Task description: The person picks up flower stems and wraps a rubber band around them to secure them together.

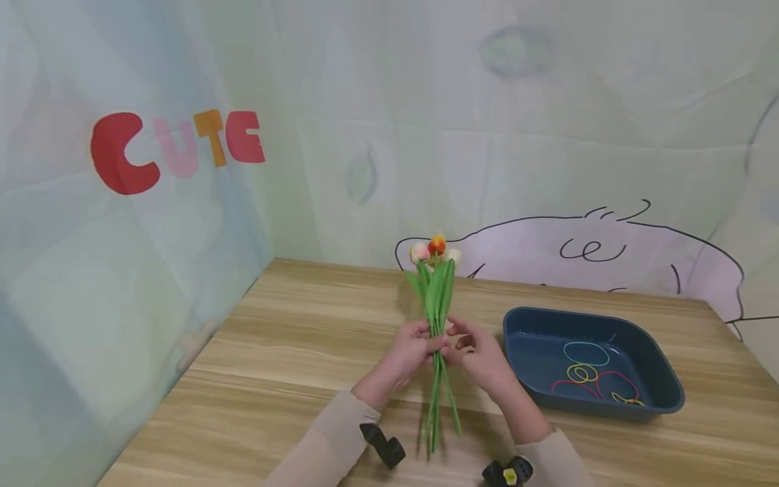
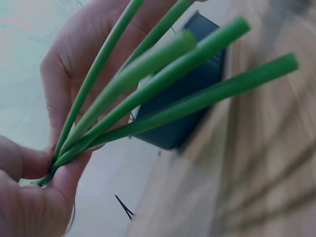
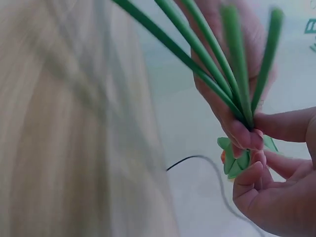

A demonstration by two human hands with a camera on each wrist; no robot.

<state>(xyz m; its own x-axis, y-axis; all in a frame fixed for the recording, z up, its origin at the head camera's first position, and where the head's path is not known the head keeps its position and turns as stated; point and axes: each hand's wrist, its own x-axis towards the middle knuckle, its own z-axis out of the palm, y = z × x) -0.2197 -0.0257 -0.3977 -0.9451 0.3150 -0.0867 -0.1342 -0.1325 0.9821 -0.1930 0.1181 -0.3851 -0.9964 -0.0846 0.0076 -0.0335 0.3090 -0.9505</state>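
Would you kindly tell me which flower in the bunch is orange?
The middle flower, highest in the head view, between the paler pink flower and whitish flower.

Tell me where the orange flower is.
In the head view, the orange flower tops the bunch, pink flower on its left, white flower on its right.

**Smooth Stems, Grained Wood, Creased Cloth**

Your tulip stems (image 2: 173, 71) look like smooth plastic with a soft sheen; their leaves (image 1: 434, 294) look smooth and matt. You have a blue tray (image 1: 531, 355) of smooth, slightly glossy plastic and thin rubber bands (image 1: 582, 366). Your tabletop (image 1: 274, 365) shows wood grain, smoothly finished. Your sleeves (image 1: 335, 433) look like matt cloth; the backdrop (image 1: 377, 88) resembles creased fabric.
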